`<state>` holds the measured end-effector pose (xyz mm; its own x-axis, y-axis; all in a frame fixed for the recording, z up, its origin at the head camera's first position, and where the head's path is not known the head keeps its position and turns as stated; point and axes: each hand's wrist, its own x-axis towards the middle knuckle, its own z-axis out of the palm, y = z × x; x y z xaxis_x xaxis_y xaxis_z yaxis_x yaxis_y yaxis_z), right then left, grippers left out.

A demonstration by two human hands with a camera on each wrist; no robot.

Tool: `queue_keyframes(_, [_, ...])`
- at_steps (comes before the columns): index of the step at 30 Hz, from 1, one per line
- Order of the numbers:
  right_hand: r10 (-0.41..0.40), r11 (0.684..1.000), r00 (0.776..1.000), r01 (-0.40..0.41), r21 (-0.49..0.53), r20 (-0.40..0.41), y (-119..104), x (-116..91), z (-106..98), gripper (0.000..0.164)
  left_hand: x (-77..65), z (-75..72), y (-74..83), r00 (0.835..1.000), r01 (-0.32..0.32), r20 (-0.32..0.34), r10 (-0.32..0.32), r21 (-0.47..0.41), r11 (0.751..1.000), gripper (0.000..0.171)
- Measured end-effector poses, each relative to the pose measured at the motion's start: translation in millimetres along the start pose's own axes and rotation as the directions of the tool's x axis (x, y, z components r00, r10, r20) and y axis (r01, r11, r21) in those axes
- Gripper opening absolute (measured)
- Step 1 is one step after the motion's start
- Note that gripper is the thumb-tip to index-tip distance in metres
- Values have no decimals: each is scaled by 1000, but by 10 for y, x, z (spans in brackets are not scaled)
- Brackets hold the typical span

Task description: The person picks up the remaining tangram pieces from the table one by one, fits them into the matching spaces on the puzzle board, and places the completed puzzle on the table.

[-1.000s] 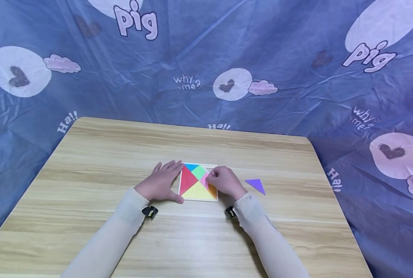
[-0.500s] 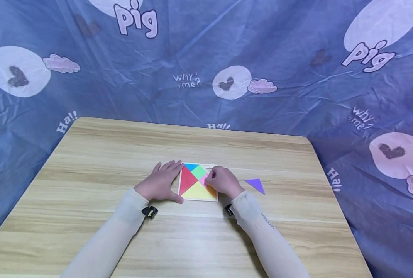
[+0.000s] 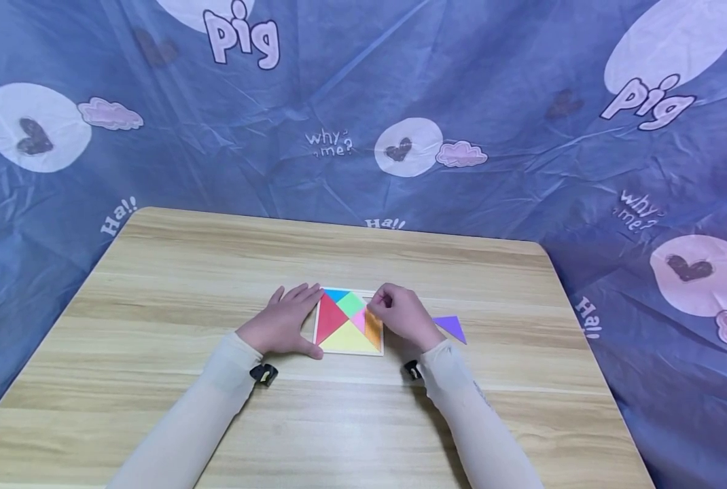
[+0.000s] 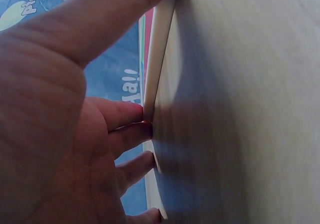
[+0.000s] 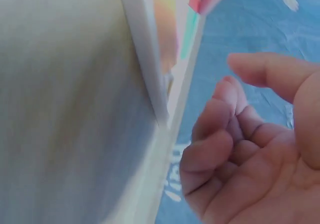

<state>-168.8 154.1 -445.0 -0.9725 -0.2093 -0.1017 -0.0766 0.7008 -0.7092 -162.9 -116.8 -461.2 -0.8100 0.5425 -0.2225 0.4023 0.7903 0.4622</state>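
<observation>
In the head view, a white-framed tangram tray lies on the table. It holds red, yellow, blue, green, pink and orange pieces. My left hand rests along its left side, fingers spread and thumb at the near corner; the left wrist view shows fingertips touching the frame. Above the tray's right side is my right hand, fingers bent. The right wrist view shows its thumb and index tips apart, nothing between them. A purple triangle lies right of the tray, partly covered by that hand.
The wood-grain table extends around the tray on all sides. Behind it hangs a blue printed curtain, which also runs along the left and right edges. A dark strap device sits at my left wrist.
My right hand has lifted slightly up and away from the pink and orange pieces, uncovering more of the orange one. My left hand and the tray stay in place.
</observation>
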Motion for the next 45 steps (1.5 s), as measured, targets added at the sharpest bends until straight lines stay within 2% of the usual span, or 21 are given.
queue_keyframes(4, [-69,996,995,73,47,-68,45,-43,-106,9,0,8,-1,1000,0,0,0,5,1000,126])
queue_keyframes(10, [-129,988,981,140,70,-143,160,-135,-244,22,-2,4,0,1000,-4,-3,4,4,1000,126])
queue_keyframes(15, [-182,981,972,189,39,-150,249,-200,-336,35,-4,-8,0,1000,-5,-6,5,-2,1000,127])
queue_keyframes(21, [-216,976,965,219,3,-151,297,-244,-416,40,2,4,-18,1000,-6,-5,6,-3,1000,128])
queue_keyframes(28, [-211,976,965,199,-88,-154,364,-267,-480,40,5,13,-24,1000,-7,-5,7,-4,1000,128])
queue_keyframes(45, [-156,969,977,123,-216,-144,442,-298,-594,38,15,20,-39,1000,-2,-8,2,-8,1000,129])
